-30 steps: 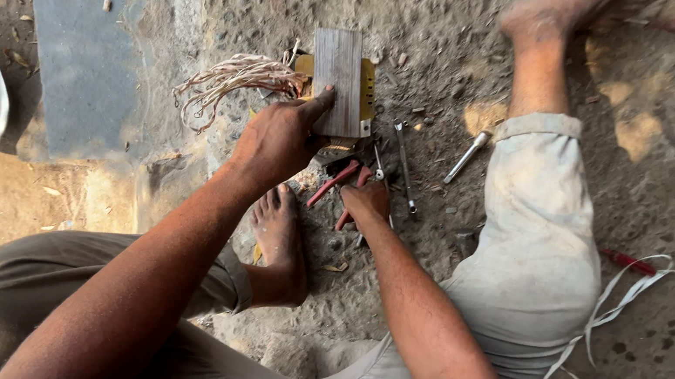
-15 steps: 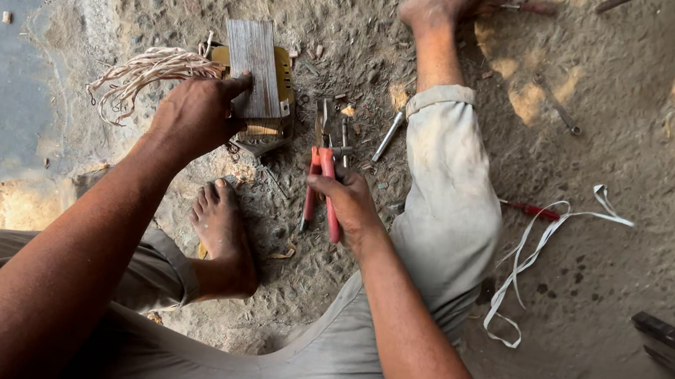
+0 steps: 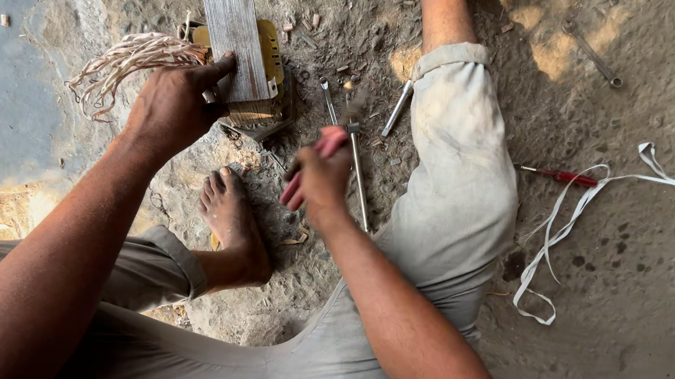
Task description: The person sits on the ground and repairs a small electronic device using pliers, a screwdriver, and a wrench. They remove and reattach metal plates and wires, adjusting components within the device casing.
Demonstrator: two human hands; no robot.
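Fingers of the left hand are pressing on the metal block; the right hand is gripping red-handled pliers above the ground.

The transformer block lies on the ground just beyond the left hand, touching its fingers. The wire bundle spreads to that hand's left. The bare foot rests between both hands, nearer the body. The pliers sit in the right hand. Beyond it lie the rod and spanner; well to its right lie the screwdriver and strap.
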